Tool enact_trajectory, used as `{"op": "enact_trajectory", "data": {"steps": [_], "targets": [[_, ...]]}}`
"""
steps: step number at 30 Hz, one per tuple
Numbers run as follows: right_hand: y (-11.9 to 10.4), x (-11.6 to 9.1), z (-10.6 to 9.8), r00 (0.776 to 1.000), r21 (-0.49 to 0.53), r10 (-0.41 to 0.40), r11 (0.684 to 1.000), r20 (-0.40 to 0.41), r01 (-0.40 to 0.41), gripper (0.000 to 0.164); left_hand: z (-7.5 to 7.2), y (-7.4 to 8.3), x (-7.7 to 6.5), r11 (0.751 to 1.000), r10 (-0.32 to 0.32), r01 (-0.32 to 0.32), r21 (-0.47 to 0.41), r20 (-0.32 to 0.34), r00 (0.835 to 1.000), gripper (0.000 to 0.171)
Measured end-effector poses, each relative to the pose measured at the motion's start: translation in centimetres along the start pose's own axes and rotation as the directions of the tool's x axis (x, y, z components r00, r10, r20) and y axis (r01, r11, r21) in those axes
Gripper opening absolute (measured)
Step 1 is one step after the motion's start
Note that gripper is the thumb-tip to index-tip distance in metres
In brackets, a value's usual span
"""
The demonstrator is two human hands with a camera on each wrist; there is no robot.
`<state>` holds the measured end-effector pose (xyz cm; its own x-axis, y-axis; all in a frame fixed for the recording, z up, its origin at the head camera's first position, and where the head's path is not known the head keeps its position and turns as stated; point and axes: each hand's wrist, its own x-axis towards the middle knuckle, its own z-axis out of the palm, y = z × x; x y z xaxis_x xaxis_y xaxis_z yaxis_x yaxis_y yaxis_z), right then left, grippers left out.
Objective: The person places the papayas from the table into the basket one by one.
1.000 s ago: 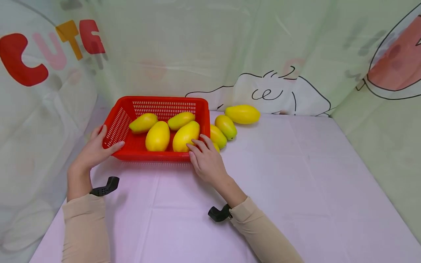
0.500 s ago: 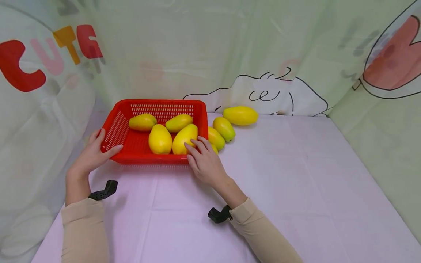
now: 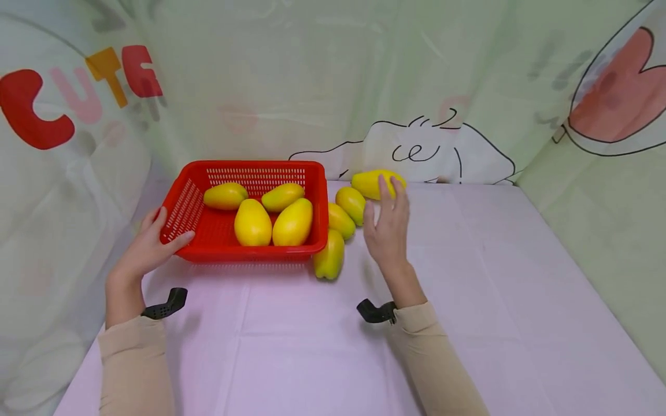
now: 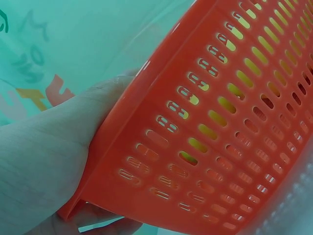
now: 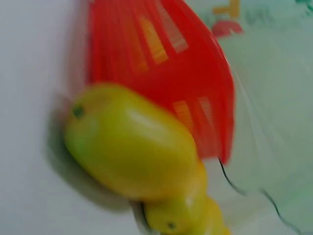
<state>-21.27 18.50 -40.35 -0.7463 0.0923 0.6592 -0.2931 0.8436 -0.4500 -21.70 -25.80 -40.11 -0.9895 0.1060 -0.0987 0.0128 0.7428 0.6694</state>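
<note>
A red plastic basket point(image 3: 239, 253) with slotted walls holds several yellow papayas, one of them a plump papaya point(image 3: 292, 222) at its front right. My left hand point(image 3: 148, 245) grips the basket's left rim, thumb over the front corner; the left wrist view shows the rim point(image 4: 139, 93) in its hold. Several more papayas lie in a row along the basket's right side, from a greenish papaya point(image 3: 329, 255) in front to a yellow papaya point(image 3: 366, 184) at the back. In front of that back papaya is my right hand point(image 3: 389, 234), fingers spread; contact cannot be told.
A pale lilac cloth point(image 3: 468, 300) covers the table. Printed curtains point(image 3: 250, 75) hang close behind and along both sides. Each wrist carries a black camera mount point(image 3: 376, 312).
My right hand has left the basket's front right corner and moved right and back, uncovering the front papaya on the table. The left hand keeps its hold on the basket.
</note>
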Motion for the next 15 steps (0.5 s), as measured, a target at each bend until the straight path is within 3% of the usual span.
{"op": "enact_trajectory", "data": {"steps": [4,8,12,15], "targets": [[3.9,0.6,-1.1,0.978,-0.08,0.207,0.975,0.009,-0.206,0.062,0.0,-0.1,0.1,1.0,0.01,-0.01,-0.004,-0.007,1.0,0.099],[7.3,0.3,-1.3,0.917,-0.169,0.381,0.918,0.122,-0.359,0.07,0.0,-0.2,0.1,1.0,0.015,-0.015,0.001,-0.014,1.0,0.099],[9.2,-0.3,-0.7,0.851,-0.246,0.466,0.878,0.243,-0.41,0.076,0.1,-0.3,0.1,1.0,0.019,-0.019,0.001,-0.012,1.0,0.099],[9.8,-0.7,-0.1,0.82,-0.268,0.481,0.872,0.31,-0.41,0.08,0.0,-0.2,0.1,1.0,0.017,-0.017,-0.005,-0.011,1.0,0.099]]}}
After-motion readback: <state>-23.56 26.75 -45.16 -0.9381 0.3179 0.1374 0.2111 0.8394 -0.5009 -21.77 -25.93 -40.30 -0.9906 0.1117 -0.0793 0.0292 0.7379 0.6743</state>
